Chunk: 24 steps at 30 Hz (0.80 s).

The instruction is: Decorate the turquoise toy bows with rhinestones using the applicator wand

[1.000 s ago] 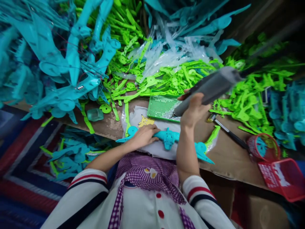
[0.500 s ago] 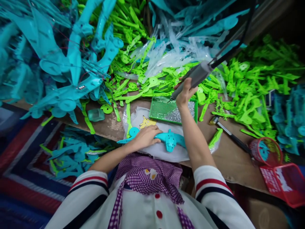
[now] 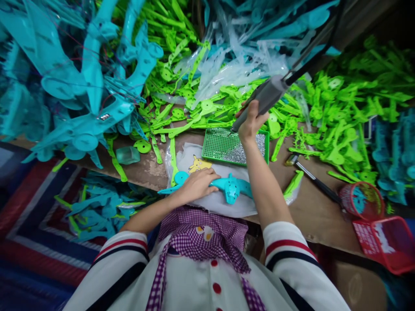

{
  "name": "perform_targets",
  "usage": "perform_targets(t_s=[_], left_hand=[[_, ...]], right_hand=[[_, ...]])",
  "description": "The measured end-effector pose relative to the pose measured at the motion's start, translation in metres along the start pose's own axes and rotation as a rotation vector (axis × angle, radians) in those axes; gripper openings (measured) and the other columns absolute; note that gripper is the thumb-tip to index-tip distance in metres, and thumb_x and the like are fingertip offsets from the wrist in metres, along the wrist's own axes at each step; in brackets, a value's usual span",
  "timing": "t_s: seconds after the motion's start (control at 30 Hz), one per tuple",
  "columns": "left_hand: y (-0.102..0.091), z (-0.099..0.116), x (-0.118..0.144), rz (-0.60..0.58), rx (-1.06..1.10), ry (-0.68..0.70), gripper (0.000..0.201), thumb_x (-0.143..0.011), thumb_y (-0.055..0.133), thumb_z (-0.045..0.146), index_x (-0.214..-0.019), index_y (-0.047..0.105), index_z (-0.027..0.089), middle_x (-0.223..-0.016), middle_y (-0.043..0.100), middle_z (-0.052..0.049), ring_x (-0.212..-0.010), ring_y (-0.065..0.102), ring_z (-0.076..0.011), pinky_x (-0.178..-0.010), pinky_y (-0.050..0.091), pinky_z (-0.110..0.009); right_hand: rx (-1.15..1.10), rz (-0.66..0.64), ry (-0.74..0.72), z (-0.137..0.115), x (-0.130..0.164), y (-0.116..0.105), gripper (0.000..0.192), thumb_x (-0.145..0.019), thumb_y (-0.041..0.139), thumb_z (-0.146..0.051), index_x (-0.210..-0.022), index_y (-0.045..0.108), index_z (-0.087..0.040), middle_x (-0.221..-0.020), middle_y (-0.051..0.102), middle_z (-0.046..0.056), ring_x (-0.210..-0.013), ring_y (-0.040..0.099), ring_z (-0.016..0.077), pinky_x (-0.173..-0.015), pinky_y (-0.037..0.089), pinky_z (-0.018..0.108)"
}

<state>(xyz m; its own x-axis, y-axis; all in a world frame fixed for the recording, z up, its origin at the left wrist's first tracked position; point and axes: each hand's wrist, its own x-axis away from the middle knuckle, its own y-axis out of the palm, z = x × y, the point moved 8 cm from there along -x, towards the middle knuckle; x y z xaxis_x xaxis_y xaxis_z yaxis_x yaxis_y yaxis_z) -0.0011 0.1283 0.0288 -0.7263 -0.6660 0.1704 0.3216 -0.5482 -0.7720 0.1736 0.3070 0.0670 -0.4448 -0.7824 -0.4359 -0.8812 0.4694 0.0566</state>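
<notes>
My right hand (image 3: 252, 124) is wrapped round a grey electric screwdriver (image 3: 267, 97) that hangs from a dark cable. The driver's tip points down at the green perforated tray (image 3: 212, 148), where many small silver screws (image 3: 238, 153) are heaped towards the right side. Whether the tip touches a screw is too small to tell. My left hand (image 3: 199, 185) lies over a blue plastic animal-shaped toy (image 3: 231, 190), its fingers curled on the body and holding it against the white cloth (image 3: 233, 209). The toy's head end shows to the right of my fingers.
Piles of bright green plastic parts (image 3: 337, 142) and blue toy shells (image 3: 87, 129) crowd the back and sides. A hammer (image 3: 313, 177) lies at the right, near a round red basket (image 3: 363, 207) and a red bin (image 3: 387, 246). More parts (image 3: 100, 207) sit below the table edge at left.
The whole view has shifted slightly. Both hands keep their places, the screwdriver tip still over the screw tray and the left hand still on the blue toy.
</notes>
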Motion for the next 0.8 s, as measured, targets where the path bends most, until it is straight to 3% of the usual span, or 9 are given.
perform_targets(t_s=[0.27, 0.37, 0.47, 0.57, 0.63, 0.8], left_hand=[[0.004, -0.004, -0.002, 0.036, 0.010, 0.006, 0.037, -0.088, 0.073, 0.033, -0.124, 0.070, 0.025, -0.113, 0.068, -0.007, -0.109, 0.065, -0.0268, -0.092, 0.054, -0.040], [0.004, -0.005, -0.002, 0.050, 0.024, 0.007, 0.037, -0.088, 0.072, 0.033, -0.123, 0.070, 0.024, -0.113, 0.069, -0.008, -0.109, 0.065, -0.0276, -0.092, 0.055, -0.041], [0.004, -0.005, -0.001, 0.055, 0.024, 0.015, 0.036, -0.089, 0.070, 0.034, -0.124, 0.070, 0.024, -0.113, 0.069, -0.008, -0.110, 0.065, -0.0281, -0.092, 0.054, -0.042], [0.003, -0.006, -0.001, 0.054, 0.020, 0.007, 0.038, -0.089, 0.070, 0.034, -0.126, 0.070, 0.024, -0.115, 0.069, -0.009, -0.110, 0.065, -0.0287, -0.092, 0.054, -0.042], [0.003, -0.005, -0.001, 0.043, 0.017, 0.002, 0.039, -0.089, 0.070, 0.034, -0.126, 0.070, 0.023, -0.114, 0.069, -0.008, -0.110, 0.064, -0.0285, -0.092, 0.053, -0.041], [0.003, -0.003, -0.002, 0.016, -0.011, 0.008, 0.037, -0.088, 0.072, 0.033, -0.124, 0.071, 0.023, -0.115, 0.069, -0.008, -0.112, 0.063, -0.0277, -0.094, 0.051, -0.040]], right_hand=[[0.023, -0.041, -0.009, -0.012, -0.004, 0.007, 0.072, -0.084, 0.038, -0.084, -0.093, 0.067, -0.019, -0.056, 0.053, -0.005, -0.054, 0.063, 0.0128, -0.051, 0.049, 0.027], [0.026, 0.022, -0.046, -0.031, -0.013, -0.001, 0.075, -0.083, 0.035, -0.087, -0.098, 0.065, -0.020, -0.057, 0.052, -0.005, -0.052, 0.060, 0.0115, -0.050, 0.047, 0.026], [0.003, 0.059, -0.082, -0.064, -0.010, -0.023, 0.075, -0.087, 0.027, -0.085, -0.100, 0.063, -0.020, -0.058, 0.049, -0.004, -0.050, 0.058, 0.0117, -0.047, 0.045, 0.026], [-0.077, 0.053, -0.092, -0.104, 0.025, -0.057, 0.071, -0.091, 0.021, -0.082, -0.091, 0.061, -0.023, -0.060, 0.049, -0.002, -0.046, 0.056, 0.0115, -0.044, 0.044, 0.026], [-0.180, 0.014, -0.088, -0.127, 0.063, -0.078, 0.066, -0.090, 0.028, -0.082, -0.083, 0.062, -0.025, -0.058, 0.050, -0.002, -0.041, 0.052, 0.0121, -0.037, 0.038, 0.026], [-0.235, -0.138, -0.029, -0.150, 0.140, -0.102, 0.063, -0.078, 0.050, -0.085, -0.083, 0.073, -0.027, -0.046, 0.051, -0.002, -0.036, 0.050, 0.0174, -0.031, 0.034, 0.031]])
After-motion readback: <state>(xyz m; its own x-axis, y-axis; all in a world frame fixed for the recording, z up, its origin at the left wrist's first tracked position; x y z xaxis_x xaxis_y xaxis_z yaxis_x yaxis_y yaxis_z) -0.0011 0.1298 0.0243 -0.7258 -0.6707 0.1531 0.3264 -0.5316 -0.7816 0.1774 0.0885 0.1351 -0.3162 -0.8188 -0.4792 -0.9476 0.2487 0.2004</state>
